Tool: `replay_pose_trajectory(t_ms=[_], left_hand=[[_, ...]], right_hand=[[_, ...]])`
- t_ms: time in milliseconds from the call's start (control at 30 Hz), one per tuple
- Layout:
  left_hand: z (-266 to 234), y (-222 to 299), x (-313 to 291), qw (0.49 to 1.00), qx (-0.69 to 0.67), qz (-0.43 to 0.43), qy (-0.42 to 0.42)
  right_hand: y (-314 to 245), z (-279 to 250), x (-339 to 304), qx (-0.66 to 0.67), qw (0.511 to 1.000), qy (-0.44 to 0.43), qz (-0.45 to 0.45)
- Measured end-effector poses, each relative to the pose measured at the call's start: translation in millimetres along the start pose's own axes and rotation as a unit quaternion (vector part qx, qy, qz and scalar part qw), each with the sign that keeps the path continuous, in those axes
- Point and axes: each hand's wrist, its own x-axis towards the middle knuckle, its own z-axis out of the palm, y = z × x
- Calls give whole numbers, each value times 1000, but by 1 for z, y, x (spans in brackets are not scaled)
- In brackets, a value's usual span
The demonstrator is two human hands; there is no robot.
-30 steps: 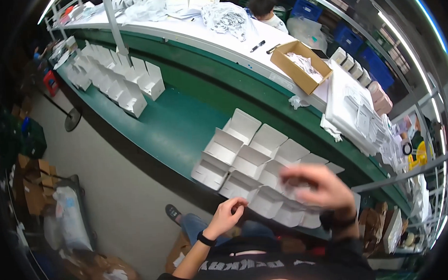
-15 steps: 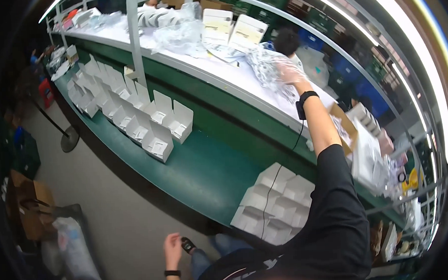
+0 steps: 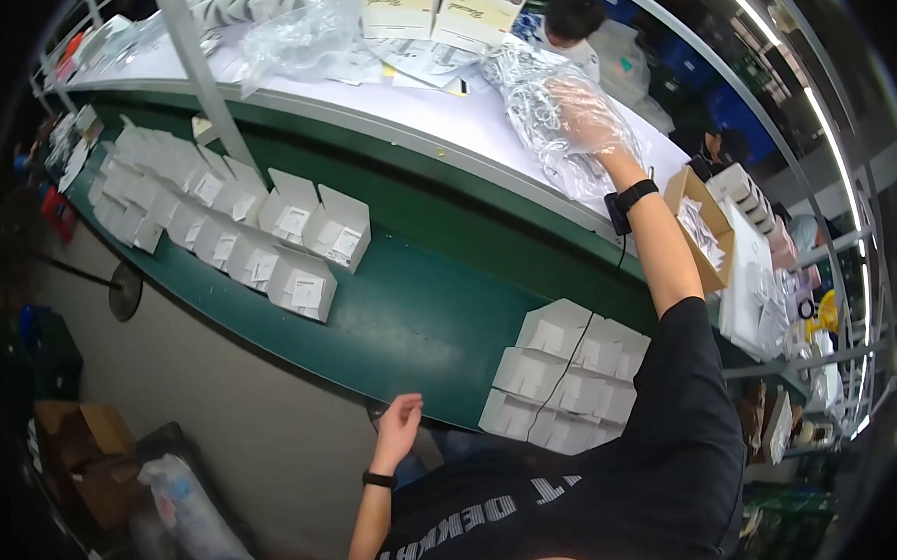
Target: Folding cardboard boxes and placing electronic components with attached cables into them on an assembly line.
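Note:
My right hand [image 3: 584, 119] reaches across to the white upper shelf. Clear plastic covers it, part of a plastic bag [image 3: 531, 101] filled with thin whitish strands that look like bundled cables. The plastic blurs my fingers, so their grip is unclear. My left hand [image 3: 400, 427] hovers by the near edge of the green bench [image 3: 400, 322], fingers loosely apart and nothing in them. Right of it stands a block of open white boxes [image 3: 563, 375], crossed by a dark cord [image 3: 571, 370]. Further left, rows of open white boxes [image 3: 304, 291] hold small white packets or slips.
A carton [image 3: 718, 253] of white packets sits right of my right arm. Printed cream-coloured boxes [image 3: 477, 13] and loose sheets lie on the shelf [image 3: 361, 104]. A metal post [image 3: 205, 85] rises on the left. Another person [image 3: 572, 24] is across the shelf. A stand base [image 3: 124, 291] is on the floor.
My right hand has gone deeper into the plastic bag. My left hand has come up from beside my leg to the bench edge. The whole view has shifted.

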Motion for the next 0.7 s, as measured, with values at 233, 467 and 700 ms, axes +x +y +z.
replay_pose_trajectory(t_ms=[233,467,700], left_hand=[[5,98,86,984,-62,48,-160],[36,180,117,948,-110,79,-289],[117,175,135,906,-231,-25,-353]], right_hand=[[-37,-36,-33,-46,985,19,166],[-135,-129,-118,-19,937,-9,350],[-196,-137,-247,265,812,186,486]])
